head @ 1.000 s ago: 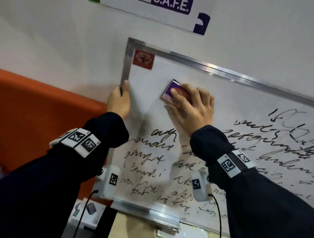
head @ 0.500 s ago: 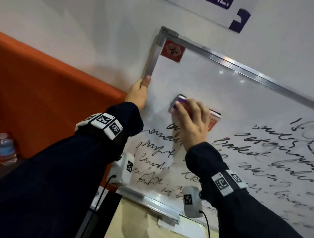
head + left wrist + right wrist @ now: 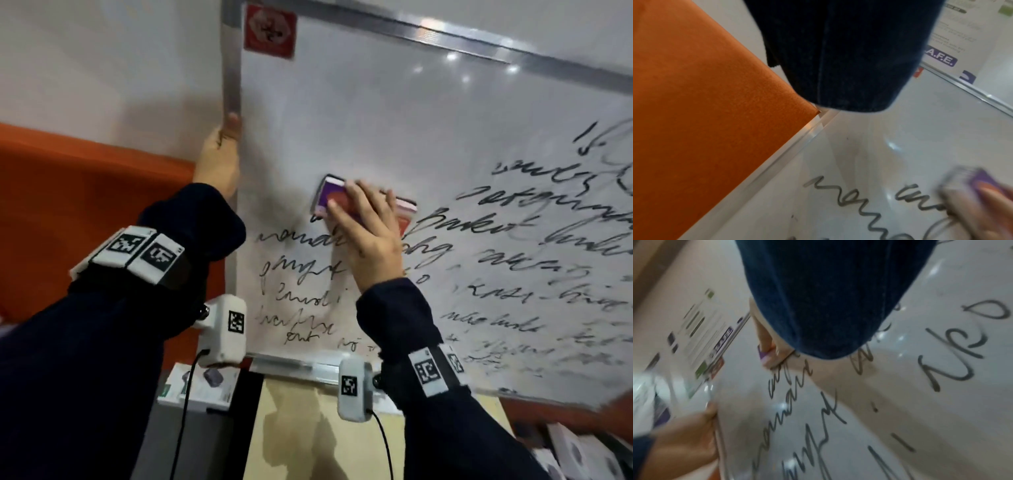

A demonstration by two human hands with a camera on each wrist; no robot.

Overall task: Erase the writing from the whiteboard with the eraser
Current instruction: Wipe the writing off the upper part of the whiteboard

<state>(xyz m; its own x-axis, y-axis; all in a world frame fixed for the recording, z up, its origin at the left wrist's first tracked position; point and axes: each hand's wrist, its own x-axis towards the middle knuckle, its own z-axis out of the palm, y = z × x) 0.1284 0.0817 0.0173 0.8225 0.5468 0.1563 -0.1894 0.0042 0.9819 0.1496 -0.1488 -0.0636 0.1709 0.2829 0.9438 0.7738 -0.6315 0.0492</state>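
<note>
White wall and an orange panel (image 3: 85, 192) back the scene, with a metal-framed whiteboard (image 3: 394, 113) mounted in front of them.

Nearest the camera are two dark sleeves with tagged wristbands. Beyond them, the left hand (image 3: 219, 161) grips the board's left frame edge, thumb on the front of the rail and the other fingers hidden behind it. The right hand (image 3: 370, 233) presses a purple and red eraser (image 3: 330, 197) flat against the board, fingers curled over its back. The eraser sits in the upper-left part of the board, just above the first line of black handwriting (image 3: 301, 274), at the border between wiped and written surface. Further off, the top band of the board is bare apart from a red sticker (image 3: 270, 31) in the corner, while script covers the lower left and most of the right side.

Judging by that, only a small share is erased. To do this stroke well, the eraser should probably stay flat with even pressure, sweeping in overlapping passes down through each line. The left hand's grip should steady the board. Faint grey smears may need a second pass.
</note>
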